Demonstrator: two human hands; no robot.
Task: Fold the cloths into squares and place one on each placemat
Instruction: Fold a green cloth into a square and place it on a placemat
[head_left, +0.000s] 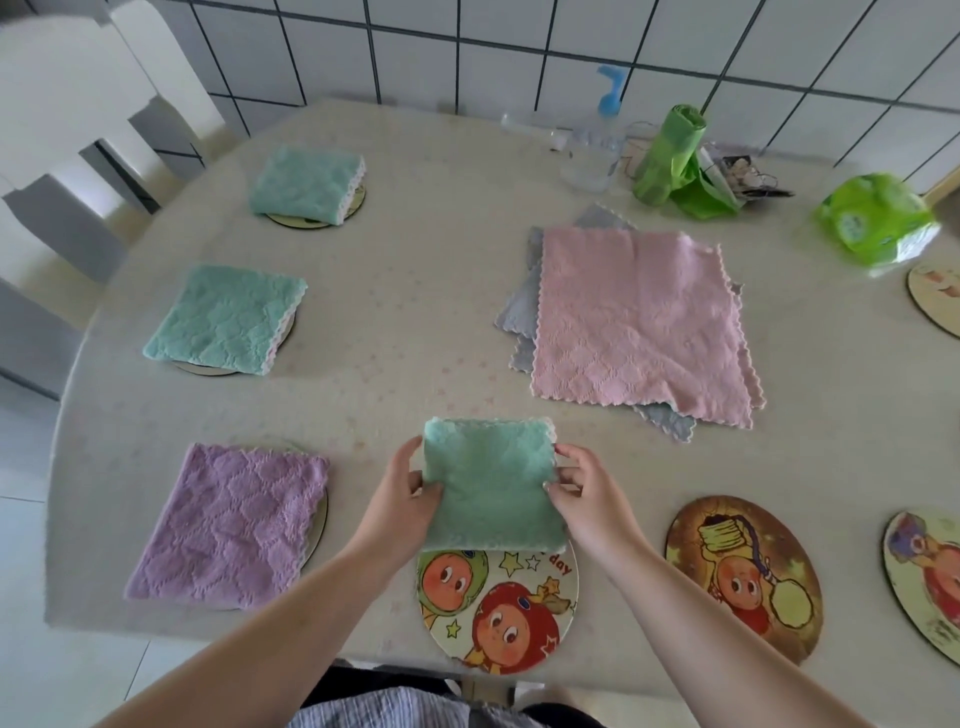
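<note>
Left hand (402, 488) pinches the left edge of a folded green cloth (491, 488), thumb on top, fingers beneath. Right hand (584, 493) pinches the right edge in the same way. Cloth is folded to a rough square; its near edge overlaps the far rim of a round cartoon placemat (498, 618) at the near edge of the worktop (415, 291).

Left of the hands: a folded purple cloth (231, 525) lies on a placemat, only the mat's rim showing. Farther left and away: two folded green cloths (226, 319) (306, 184), each on its own round mat.

Right of the hands: a brown cartoon placemat (743, 574), bare; another placemat (924, 582) cut by the right frame edge; a third (935, 296) farther away.

Centre right, far of the hands: an unfolded pink cloth (644, 322) on top of grey cloths (524, 306), stacked unevenly.

Far edge near the tiled wall: a roll of green bags (670, 156), a clear bottle with blue cap (592, 150), a green packet (878, 218).
</note>
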